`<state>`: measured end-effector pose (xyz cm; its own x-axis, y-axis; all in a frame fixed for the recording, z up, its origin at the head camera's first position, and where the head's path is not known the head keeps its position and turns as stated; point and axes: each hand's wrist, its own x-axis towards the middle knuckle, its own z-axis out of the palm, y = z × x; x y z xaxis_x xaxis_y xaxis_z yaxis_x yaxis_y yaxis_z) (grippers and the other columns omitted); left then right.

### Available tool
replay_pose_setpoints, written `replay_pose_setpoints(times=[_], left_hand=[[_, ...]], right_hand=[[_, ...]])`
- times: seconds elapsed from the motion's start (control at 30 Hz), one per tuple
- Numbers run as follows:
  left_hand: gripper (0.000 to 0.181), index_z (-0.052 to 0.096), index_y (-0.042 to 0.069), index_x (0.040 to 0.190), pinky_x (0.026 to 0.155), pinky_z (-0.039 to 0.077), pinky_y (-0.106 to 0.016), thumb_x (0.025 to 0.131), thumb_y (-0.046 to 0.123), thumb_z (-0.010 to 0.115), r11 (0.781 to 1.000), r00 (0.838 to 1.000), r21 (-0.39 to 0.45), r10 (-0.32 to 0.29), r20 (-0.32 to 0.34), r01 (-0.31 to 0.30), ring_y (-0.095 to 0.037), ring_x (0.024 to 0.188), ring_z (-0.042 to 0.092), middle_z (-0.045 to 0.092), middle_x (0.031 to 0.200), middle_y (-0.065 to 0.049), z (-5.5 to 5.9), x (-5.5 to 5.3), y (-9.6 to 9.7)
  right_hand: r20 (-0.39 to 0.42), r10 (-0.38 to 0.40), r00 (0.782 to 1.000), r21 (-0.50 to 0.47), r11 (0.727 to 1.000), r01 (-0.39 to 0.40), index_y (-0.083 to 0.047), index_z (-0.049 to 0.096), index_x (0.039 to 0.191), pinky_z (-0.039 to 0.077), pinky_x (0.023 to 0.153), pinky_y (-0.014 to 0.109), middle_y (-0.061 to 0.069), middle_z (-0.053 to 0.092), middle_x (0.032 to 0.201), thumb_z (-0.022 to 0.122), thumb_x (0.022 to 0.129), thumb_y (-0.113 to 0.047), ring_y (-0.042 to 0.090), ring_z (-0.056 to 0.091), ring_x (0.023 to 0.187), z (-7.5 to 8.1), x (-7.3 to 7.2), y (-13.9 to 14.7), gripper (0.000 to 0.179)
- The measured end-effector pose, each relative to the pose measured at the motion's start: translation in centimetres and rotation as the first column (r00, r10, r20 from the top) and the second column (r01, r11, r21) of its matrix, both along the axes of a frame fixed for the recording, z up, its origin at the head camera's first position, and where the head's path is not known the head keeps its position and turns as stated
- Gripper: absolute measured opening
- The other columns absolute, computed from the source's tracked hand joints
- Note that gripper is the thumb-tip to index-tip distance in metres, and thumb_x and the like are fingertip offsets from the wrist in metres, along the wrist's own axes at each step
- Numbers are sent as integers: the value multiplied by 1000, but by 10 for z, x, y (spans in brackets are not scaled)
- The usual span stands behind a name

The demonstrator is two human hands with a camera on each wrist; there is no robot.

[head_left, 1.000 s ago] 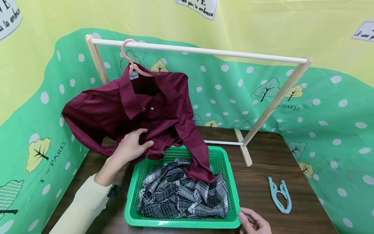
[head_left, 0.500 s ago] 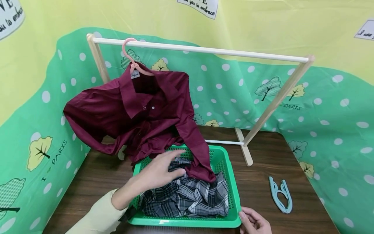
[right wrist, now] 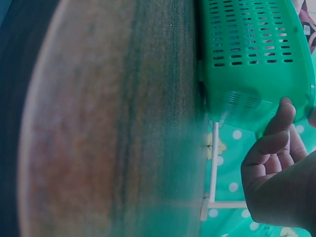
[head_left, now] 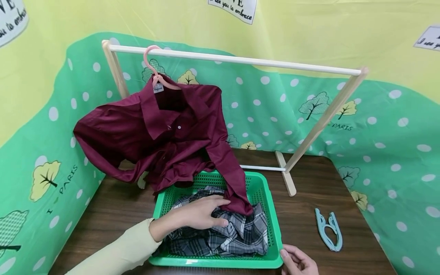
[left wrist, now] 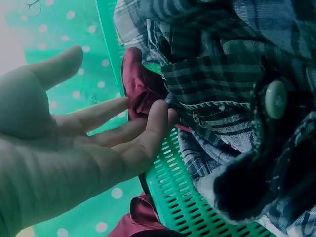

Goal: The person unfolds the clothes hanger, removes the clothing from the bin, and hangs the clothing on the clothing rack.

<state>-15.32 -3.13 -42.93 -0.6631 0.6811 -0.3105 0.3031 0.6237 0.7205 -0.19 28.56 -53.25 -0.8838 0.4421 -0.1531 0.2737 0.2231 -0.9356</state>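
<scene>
A maroon shirt [head_left: 192, 130] hangs from a pink hanger [head_left: 151, 63] on the rack's bar, one sleeve [head_left: 237, 191] drooping into a green basket [head_left: 273, 229]. A crumpled grey plaid shirt [head_left: 240, 236] fills the basket. My left hand [head_left: 203, 212] hovers over the plaid cloth, fingertips at the cuff of that sleeve, thumb spread apart. In the left wrist view its loosely bent fingers [left wrist: 143, 133] reach the maroon cuff [left wrist: 136, 79] without closing round it. With thumb and curled fingers, my right hand [head_left: 299, 260] grips the basket's near right corner.
A light blue folding hanger [head_left: 329, 231] lies on the dark wooden table [head_left: 302, 214] right of the basket. The wooden rack's right leg [head_left: 319, 126] and foot [head_left: 286, 175] stand behind. Patterned cloth [head_left: 395, 152] encloses the back and sides.
My left hand has left the front of the maroon shirt and moved right and down over the basket to the drooping sleeve. The right hand stays on the basket corner.
</scene>
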Motion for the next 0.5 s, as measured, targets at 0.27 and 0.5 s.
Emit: replay_pose_setpoints(times=[0.27,0.5], left_hand=[[70,51,-2,166,105,64,-45,110,31,76,975,993,189,115,12,-115,-30,129,76,53,172,-21,-2,-6,-2],[66,46,0,169,104,63,-48,113,23,72,847,940,409,294,171,-339,-33,101,84,85,119,-22,5,-11,-8]], right_hand=[[-19,-5,1000,-4,1000,5,-11,85,99,52,44,29,-3,72,67,71,107,-1,10,55,46,-1,1,-2,19],[-15,-6,1000,-7,1000,6,-8,85,101,52,45,29,-3,74,68,71,108,-2,11,55,46,-1,1,-1,17]])
